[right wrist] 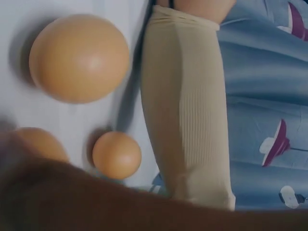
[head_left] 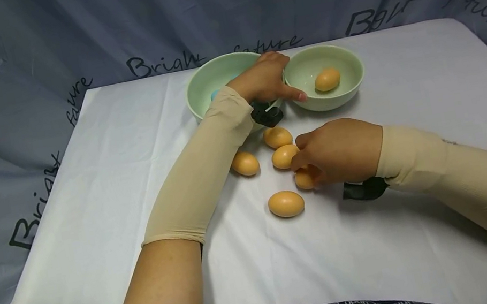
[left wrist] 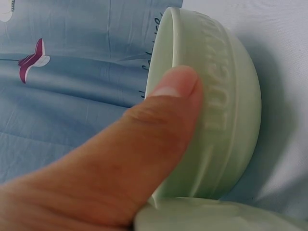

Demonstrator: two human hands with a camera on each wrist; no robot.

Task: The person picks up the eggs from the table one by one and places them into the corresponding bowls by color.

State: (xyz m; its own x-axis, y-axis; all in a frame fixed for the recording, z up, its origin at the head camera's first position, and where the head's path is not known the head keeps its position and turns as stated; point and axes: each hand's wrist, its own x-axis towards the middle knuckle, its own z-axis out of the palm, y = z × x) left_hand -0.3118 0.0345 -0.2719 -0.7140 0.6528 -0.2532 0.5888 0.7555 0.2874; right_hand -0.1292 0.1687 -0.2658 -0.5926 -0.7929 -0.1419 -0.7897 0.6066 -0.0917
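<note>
My left hand [head_left: 262, 78] reaches between two pale green bowls. Its thumb lies against the rim of the smaller bowl [head_left: 352, 92], and the other fingers pass to that bowl's back left side, partly hidden. In the left wrist view the thumb presses the outer wall of this bowl [left wrist: 226, 106], which has raised lettering. One brown egg [head_left: 327, 79] lies inside it. My right hand [head_left: 341, 151] pinches another brown egg [head_left: 303, 179] at the table, its fingers covering part of it. Beside it lie several loose eggs, including one in front [head_left: 286, 204] and one farther back [head_left: 277, 137].
The larger green bowl [head_left: 198, 92] stands to the left, with something blue [head_left: 214, 94] in it, mostly hidden by the left arm. A lone egg [head_left: 245, 163] lies near that forearm. White cloth [head_left: 86, 201] covers the table; a grey-blue curtain [head_left: 198, 7] hangs behind.
</note>
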